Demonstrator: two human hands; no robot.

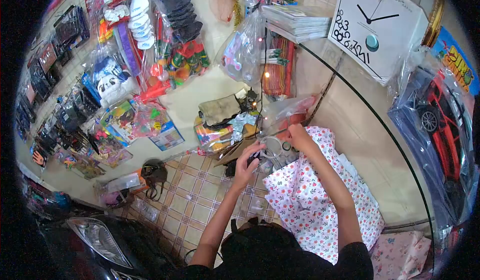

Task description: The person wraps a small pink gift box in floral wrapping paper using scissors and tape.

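My left hand (pixel 245 166) reaches forward with its fingers stretched apart, their tips close to a clear tape roll (pixel 272 147). On the far side of that roll, my right hand (pixel 298 138) is closed, its bent fingers pointing down; I cannot tell what is in them. Below it shows a small dark ring (pixel 286 146) among clear plastic items. A large bundle in white flowered paper (pixel 312 195) lies under and beside my right forearm. Behind my hands, a reddish round roll (pixel 296 120) lies partly under clear plastic.
Bagged toys (pixel 182 62) and socks (pixel 141 22) hang on the left wall. A motorbike (pixel 102 242) stands at the lower left on the tiled floor (pixel 192 180). A dark curved glass edge (pixel 370 105) runs down the right, near a boxed red toy car (pixel 442 125) and a white clock (pixel 375 30).
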